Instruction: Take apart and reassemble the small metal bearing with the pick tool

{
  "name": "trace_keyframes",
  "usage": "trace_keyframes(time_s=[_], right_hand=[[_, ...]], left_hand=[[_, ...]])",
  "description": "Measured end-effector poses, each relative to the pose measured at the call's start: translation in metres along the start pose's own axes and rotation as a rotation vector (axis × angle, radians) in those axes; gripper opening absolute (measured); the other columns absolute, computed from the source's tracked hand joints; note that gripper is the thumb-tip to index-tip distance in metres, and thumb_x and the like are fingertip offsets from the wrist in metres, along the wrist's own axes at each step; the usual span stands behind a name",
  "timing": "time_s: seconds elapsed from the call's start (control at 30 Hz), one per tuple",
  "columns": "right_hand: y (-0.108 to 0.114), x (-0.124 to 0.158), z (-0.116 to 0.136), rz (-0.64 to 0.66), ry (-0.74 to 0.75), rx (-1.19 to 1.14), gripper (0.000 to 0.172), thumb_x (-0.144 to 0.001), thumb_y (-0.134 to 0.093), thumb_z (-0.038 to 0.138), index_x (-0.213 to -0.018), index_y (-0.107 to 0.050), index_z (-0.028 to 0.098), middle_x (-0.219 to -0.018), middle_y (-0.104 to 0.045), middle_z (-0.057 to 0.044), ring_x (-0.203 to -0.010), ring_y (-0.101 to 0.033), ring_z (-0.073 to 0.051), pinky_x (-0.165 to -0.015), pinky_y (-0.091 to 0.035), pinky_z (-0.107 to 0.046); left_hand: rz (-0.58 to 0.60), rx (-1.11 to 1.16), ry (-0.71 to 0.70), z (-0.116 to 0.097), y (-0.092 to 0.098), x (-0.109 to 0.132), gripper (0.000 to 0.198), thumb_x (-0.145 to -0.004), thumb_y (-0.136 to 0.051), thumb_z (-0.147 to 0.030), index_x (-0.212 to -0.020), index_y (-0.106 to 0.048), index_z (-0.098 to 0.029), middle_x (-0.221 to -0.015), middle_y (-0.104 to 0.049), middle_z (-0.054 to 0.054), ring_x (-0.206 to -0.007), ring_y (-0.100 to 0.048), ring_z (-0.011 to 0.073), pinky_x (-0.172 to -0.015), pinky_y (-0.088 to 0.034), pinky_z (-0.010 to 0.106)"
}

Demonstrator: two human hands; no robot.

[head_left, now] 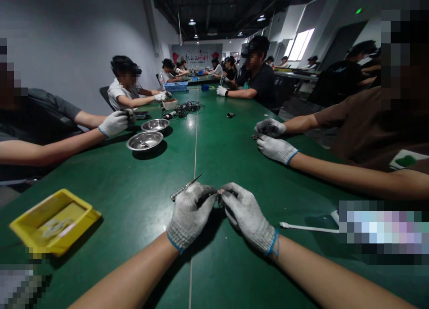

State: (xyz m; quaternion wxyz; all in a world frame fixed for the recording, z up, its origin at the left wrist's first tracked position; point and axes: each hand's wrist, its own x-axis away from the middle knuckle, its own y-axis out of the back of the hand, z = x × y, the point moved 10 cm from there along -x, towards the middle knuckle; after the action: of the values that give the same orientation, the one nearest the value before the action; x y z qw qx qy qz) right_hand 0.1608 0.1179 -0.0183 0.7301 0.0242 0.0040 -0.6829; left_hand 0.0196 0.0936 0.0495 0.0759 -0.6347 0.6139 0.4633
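My left hand (191, 213) wears a grey knit glove and is closed round a slim metal tool (185, 187) whose handle sticks out up and to the right. My right hand (246, 215), also gloved, is pinched shut on a small dark part (220, 194) that I cannot make out. The two hands meet fingertip to fingertip just above the green table (214, 148), near its centre seam.
A yellow tray (53, 222) lies at the near left. Two steel bowls (145, 140) stand further back on the left. A white cable (308, 228) lies to my right. Other people's gloved hands (276, 148) rest on both sides; a cable bundle (187, 107) lies farther along.
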Motion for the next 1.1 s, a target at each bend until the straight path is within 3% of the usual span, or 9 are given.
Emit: trace_keyframes(time_s=[0.63,0.93,1.1], right_hand=[[0.005,0.0,0.015,-0.051,0.086,0.058,0.029,-0.084,-0.069,0.048,-0.077,-0.067,0.019,-0.065,-0.058,0.001,-0.056,-0.049,-0.013,-0.047,-0.037,-0.023],[0.0,0.0,-0.002,0.0,0.0,0.004,0.033,-0.087,-0.069,0.053,-0.086,-0.069,0.02,-0.05,-0.043,0.009,-0.04,-0.037,-0.009,-0.039,-0.029,-0.022],[0.0,0.0,-0.003,0.008,0.004,-0.011,0.034,-0.086,-0.072,0.053,-0.084,-0.068,0.02,-0.051,-0.044,0.008,-0.039,-0.036,-0.008,-0.037,-0.025,-0.021]], left_hand=[[0.03,0.024,0.04,0.002,-0.003,-0.001,0.01,-0.094,-0.069,-0.017,-0.093,-0.079,-0.019,-0.082,-0.078,0.004,-0.073,-0.073,0.0161,-0.071,-0.059,0.026],[0.003,0.005,0.015,-0.001,-0.001,-0.001,0.01,-0.094,-0.068,-0.017,-0.09,-0.077,-0.019,-0.078,-0.075,0.003,-0.069,-0.071,0.0148,-0.07,-0.06,0.025],[0.008,-0.006,0.009,-0.002,-0.001,0.0,0.012,-0.093,-0.068,-0.016,-0.085,-0.076,-0.019,-0.076,-0.074,0.003,-0.068,-0.071,0.0146,-0.07,-0.06,0.025]])
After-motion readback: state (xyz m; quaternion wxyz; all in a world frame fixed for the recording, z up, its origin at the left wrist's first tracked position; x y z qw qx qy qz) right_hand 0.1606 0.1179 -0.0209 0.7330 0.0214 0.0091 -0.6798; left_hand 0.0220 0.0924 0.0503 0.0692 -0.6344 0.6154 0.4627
